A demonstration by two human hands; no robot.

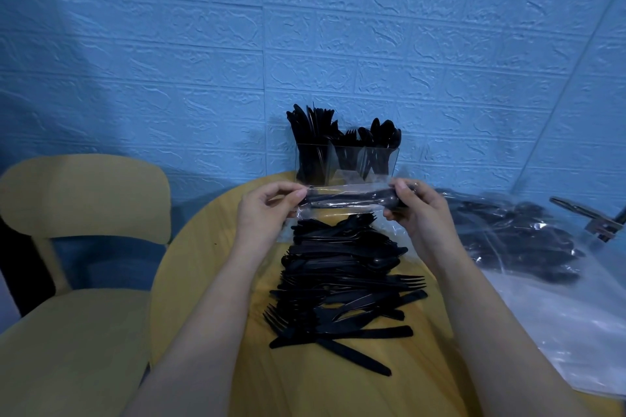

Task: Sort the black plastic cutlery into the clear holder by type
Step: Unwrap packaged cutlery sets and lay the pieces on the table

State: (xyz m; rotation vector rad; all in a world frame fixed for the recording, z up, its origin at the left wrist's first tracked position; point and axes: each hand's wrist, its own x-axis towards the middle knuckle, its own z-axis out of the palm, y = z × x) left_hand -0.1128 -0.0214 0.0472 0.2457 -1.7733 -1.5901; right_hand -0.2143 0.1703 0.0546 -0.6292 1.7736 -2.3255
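Note:
A clear wrapped packet of black cutlery (349,201) is held level above the table between both hands. My left hand (264,210) pinches its left end and my right hand (418,210) grips its right end. Just behind it stands the clear holder (347,164) against the wall, with knives in its left part, forks in the middle and spoons on the right. Below the packet a pile of loose black forks, knives and spoons (345,284) lies on the round yellow table (210,247).
A yellow chair (84,247) stands to the left of the table. On the right lies a large clear plastic bag (528,247) with more black cutlery inside, and a metal object (589,217) sits beyond it. A blue textured wall rises behind the holder.

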